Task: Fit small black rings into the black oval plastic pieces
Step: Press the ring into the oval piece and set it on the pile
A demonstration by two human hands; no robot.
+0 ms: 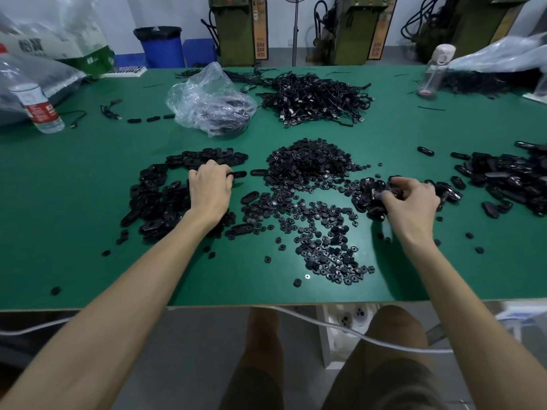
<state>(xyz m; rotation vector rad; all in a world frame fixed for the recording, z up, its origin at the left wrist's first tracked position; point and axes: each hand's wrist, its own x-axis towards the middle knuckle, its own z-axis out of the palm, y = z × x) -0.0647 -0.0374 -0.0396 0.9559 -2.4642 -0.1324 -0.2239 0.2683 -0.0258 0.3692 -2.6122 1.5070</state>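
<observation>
Right hand (410,199): fingers curled round black oval pieces (371,193) on a small heap; how many, hidden. Left hand (210,187): knuckles up on left oval pile (157,199), fingertips buried, grip cannot be told. Rings (307,164) heaped between, on green table (88,261). Bottle (38,105) label unreadable.

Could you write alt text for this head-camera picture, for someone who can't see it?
A person's left hand rests on a pile of black oval pieces while the right hand grips a few more at a green table. Between the hands lies a heap of small black rings; black cables and a clear plastic bag sit farther back.
</observation>
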